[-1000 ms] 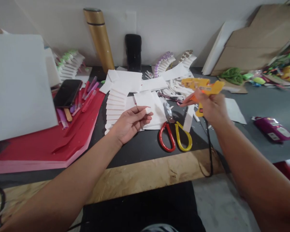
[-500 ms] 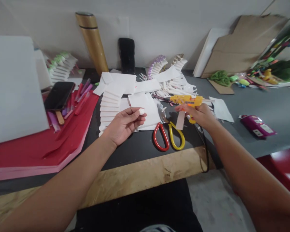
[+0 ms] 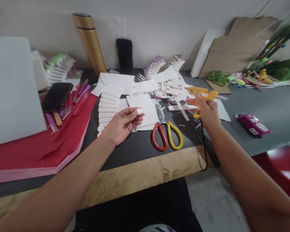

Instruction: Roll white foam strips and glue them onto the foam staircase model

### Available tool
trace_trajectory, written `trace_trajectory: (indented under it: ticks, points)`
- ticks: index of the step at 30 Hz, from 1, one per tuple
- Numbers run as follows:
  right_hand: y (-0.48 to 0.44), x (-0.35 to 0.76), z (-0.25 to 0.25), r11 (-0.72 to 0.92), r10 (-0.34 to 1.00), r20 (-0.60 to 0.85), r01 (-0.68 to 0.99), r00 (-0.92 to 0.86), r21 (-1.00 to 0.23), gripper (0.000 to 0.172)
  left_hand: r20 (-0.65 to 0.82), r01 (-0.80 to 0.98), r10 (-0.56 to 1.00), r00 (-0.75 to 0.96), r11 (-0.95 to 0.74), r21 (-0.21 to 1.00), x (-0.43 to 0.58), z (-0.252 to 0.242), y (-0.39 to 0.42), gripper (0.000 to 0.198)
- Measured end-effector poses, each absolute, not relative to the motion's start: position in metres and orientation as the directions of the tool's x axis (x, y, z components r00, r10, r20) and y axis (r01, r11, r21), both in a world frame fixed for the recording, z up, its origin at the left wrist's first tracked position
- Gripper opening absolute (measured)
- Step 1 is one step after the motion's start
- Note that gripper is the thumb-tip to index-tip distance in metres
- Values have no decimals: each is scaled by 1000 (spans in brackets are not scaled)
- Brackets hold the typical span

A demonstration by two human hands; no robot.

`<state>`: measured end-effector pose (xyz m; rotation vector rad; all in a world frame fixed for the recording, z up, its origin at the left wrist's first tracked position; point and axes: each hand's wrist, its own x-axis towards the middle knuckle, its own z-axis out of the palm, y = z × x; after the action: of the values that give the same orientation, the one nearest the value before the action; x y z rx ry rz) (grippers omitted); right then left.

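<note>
Between the thumb and fingers of my left hand [image 3: 124, 124] is a small white piece [image 3: 139, 111], over stacked white paper [image 3: 147, 112]. My right hand [image 3: 207, 111] is wrapped round a yellow glue gun [image 3: 201, 92], and a white paper strip [image 3: 177, 108] sticks out leftward by its fingers. Scissors with one red and one yellow handle [image 3: 176, 137] lie between my hands, their blades on the paper's edge. Many short white rolled sticks [image 3: 171, 90] are heaped behind them.
Left, a black phone [image 3: 57, 96] and pink and purple pieces rest on red sheets [image 3: 70, 138]. A gold bottle [image 3: 90, 45] and a black device [image 3: 125, 56] stand by the wall. Right are a purple packet [image 3: 253, 124] and cardboard [image 3: 234, 48].
My right hand has moved right and slightly up with the glue gun. The white strip by its fingers now points left instead of down. My left hand still pinches the white piece.
</note>
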<state>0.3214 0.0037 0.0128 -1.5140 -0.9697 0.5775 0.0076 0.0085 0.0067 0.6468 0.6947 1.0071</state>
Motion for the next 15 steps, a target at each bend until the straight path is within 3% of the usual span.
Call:
trace_trajectory:
  ticks: [5, 10, 13, 15]
  points:
    - [-5, 327, 21, -8, 853, 63, 134, 518, -991, 26, -220, -530, 910, 350, 386, 755, 6, 6, 10, 5]
    - [-26, 326, 28, -139, 935, -134, -7, 328, -990, 43, -220, -536, 907, 359, 393, 747, 7, 5, 10, 5]
    - [-31, 322, 25, -189, 962, -182, 12, 203, -982, 51, -221, -532, 907, 357, 392, 751, 7, 5, 10, 4]
    - [-28, 321, 21, -140, 982, -128, 84, 139, -987, 55, -221, -530, 906, 361, 394, 751, 7, 5, 10, 4]
